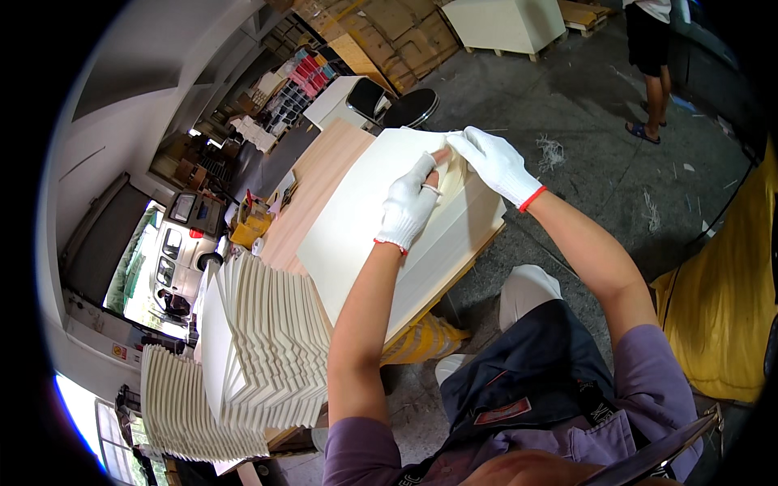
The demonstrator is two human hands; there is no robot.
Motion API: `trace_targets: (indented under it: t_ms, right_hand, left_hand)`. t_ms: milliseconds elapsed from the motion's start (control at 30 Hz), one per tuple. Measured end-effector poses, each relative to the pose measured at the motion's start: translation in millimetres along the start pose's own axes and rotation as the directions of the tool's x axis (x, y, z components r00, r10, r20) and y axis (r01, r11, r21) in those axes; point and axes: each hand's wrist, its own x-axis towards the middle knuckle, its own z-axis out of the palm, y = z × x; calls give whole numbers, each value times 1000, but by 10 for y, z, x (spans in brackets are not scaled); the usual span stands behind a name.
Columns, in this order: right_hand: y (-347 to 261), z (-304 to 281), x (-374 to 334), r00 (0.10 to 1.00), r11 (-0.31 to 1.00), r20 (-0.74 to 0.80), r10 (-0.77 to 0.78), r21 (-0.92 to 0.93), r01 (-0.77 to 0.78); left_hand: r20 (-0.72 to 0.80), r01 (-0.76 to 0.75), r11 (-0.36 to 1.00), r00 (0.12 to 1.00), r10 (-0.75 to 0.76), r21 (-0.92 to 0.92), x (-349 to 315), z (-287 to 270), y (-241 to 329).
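A thick stack of large white paper sheets (348, 206) lies in front of me, some of its edges bent up and fanned at the far right corner. My left hand (410, 202), in a white knit glove with bare thumb and fingertip showing, rests on the top sheet. Its finger stretches toward the fanned corner, with the thumb apart from it. At that same corner my right hand (494, 166), gloved in white with a red cuff, has its fingers closed on the sheet edges. The undersides of its fingers are hidden.
Stepped piles of white sheets (271, 340) stand at the left, beside the wood-grain tabletop (320, 174). A yellow container of tools (251, 227) sits beyond. A black round stool (413, 107) is past the far edge. Yellow sacking (717, 300) hangs at right; a person (651, 61) stands far right.
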Motion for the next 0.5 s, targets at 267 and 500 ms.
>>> trace_targets:
  t_ms: [267,500]
  right_hand:
    - [89,55,3,998,999,-43,-40,12,41]
    - [40,30,0,1000,1000,-7,23,3,-23]
  left_hand:
    - [44,55,992,997,-60,110,2,1,30]
    - [17,34,999,999,-34,10,-15,-2,4]
